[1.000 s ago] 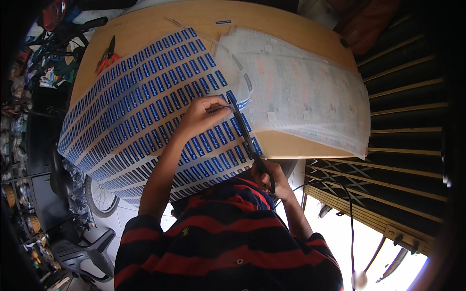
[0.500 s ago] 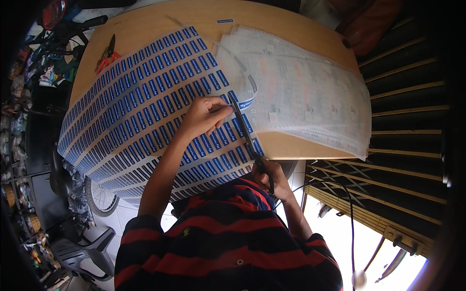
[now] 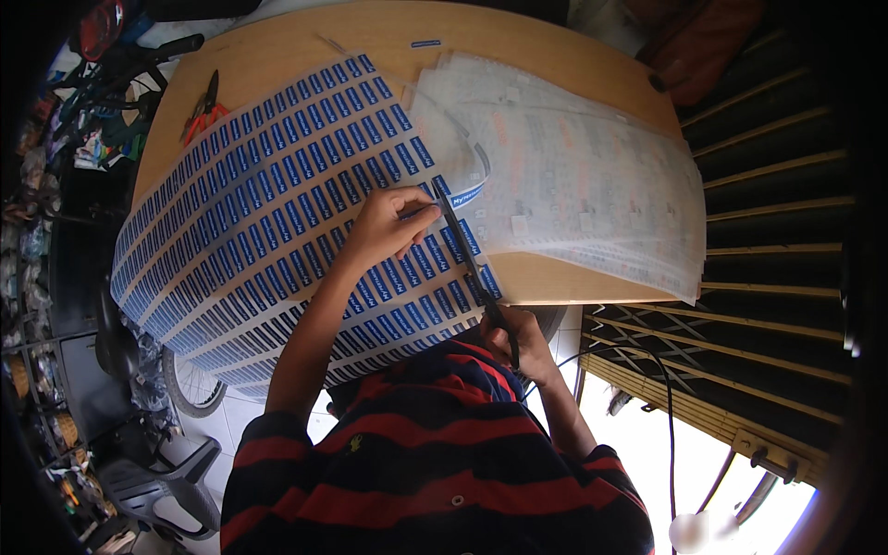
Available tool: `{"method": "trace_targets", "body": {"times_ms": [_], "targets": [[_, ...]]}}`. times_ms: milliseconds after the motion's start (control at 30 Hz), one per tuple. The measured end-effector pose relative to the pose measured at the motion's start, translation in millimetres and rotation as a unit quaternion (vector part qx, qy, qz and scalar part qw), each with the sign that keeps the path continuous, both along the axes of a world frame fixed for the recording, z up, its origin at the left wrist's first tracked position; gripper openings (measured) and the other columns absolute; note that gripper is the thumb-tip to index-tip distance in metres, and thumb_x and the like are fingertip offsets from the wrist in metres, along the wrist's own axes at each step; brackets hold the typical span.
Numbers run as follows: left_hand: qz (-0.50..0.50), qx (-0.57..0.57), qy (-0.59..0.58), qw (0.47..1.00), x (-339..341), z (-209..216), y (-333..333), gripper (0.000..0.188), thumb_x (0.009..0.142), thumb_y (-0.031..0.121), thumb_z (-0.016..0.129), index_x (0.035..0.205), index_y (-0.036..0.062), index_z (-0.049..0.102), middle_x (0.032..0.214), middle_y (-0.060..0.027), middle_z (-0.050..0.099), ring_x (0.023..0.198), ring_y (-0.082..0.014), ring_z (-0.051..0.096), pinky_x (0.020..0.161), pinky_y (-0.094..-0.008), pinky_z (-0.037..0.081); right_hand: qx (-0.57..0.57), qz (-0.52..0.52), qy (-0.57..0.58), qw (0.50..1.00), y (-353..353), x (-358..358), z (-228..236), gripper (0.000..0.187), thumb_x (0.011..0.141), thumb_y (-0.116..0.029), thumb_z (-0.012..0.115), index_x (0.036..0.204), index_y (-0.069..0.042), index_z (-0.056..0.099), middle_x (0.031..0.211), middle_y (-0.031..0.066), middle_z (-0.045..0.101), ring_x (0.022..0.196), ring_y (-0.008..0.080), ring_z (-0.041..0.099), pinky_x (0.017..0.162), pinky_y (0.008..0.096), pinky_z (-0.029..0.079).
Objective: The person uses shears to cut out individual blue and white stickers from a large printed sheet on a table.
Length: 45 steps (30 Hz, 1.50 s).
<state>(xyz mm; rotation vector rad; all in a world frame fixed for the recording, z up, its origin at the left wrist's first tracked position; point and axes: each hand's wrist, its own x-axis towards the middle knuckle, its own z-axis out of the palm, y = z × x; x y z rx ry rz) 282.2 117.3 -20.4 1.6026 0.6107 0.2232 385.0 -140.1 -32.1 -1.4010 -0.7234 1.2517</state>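
While the left grip (image 3: 393, 225) pinches the blue-labelled sheet (image 3: 277, 208), spread toward ten o'clock on the worktop (image 3: 555, 275), the right grip (image 3: 524, 342) holds scissors (image 3: 460, 237) aimed at eleven, seemingly trimming off an edge strip (image 3: 469, 196), which probably calls next for a straight snip.

Large translucent plastic sheet (image 3: 277, 215): bears regular rows of blue rectangles with white lettering. Slender long-bladed scissors (image 3: 463, 243): black handles, dark blades. Broad stack of thin translucent sheets (image 3: 573, 171): milky white, faintly printed in orange and grey. Wide wooden tabletop (image 3: 305, 28): plain light tan. Small rectangular label (image 3: 426, 43): blue with pale lettering. Pointed hand scissors (image 3: 205, 118): orange-red handles, black blades. Short-sleeved shirt (image 3: 407, 462): shows broad red stripes on near-black navy, plus a yellow-green emblem (image 3: 353, 445). Slatted metal gate (image 3: 782, 248): yellowish bars against black
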Motion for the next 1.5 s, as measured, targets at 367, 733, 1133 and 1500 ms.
{"method": "trace_targets", "body": {"times_ms": [367, 733, 1133, 1500], "targets": [[-0.005, 0.126, 0.014, 0.992, -8, -3, 31, 0.012, 0.087, 0.01, 0.065, 0.082, 0.0003, 0.069, 0.07, -0.0053, 0.066, 0.065, -0.0101, 0.062, 0.06, -0.0242, 0.047, 0.002, 0.004, -0.021, 1.0, 4, 2, 10, 0.052, 0.087, -0.052, 0.067, 0.082, -0.002, 0.058, 0.064, -0.0023, 0.049, 0.055, 0.0054, 0.046, 0.049, 0.0244, 0.033], [-0.011, 0.145, 0.015, 0.989, -5, -2, 25, 0.01, 0.087, 0.007, 0.065, 0.084, -0.0017, 0.068, 0.073, -0.0061, 0.067, 0.069, -0.0113, 0.062, 0.068, -0.0258, 0.049, -0.006, 0.041, -0.045, 0.998, -7, 11, 12, 0.06, 0.083, -0.059, 0.068, 0.08, -0.001, 0.056, 0.069, 0.0023, 0.051, 0.066, 0.0102, 0.047, 0.056, 0.0287, 0.038], [-0.064, 0.258, -0.236, 0.935, 0, -16, 26, 0.006, 0.08, 0.004, 0.064, 0.08, -0.0019, 0.066, 0.109, -0.014, 0.066, 0.094, -0.0188, 0.065, 0.07, -0.0269, 0.054, 0.015, -0.013, -0.016, 1.0, -25, 26, 23, 0.04, 0.085, -0.035, 0.076, 0.081, -0.003, 0.053, 0.067, 0.0012, 0.057, 0.056, 0.0035, 0.043, 0.047, 0.0226, 0.034], [-0.154, -0.137, -0.22, 0.953, -9, -24, 14, 0.017, 0.079, 0.011, 0.058, 0.081, -0.0048, 0.064, 0.098, -0.019, 0.068, 0.084, -0.0171, 0.064, 0.079, -0.028, 0.051, 0.127, -0.112, -0.185, 0.968, 91, 31, 33, 0.023, 0.078, -0.003, 0.074, 0.091, 0.001, 0.056, 0.095, 0.0126, 0.072, 0.067, 0.0105, 0.056, 0.061, 0.0274, 0.046]]}}
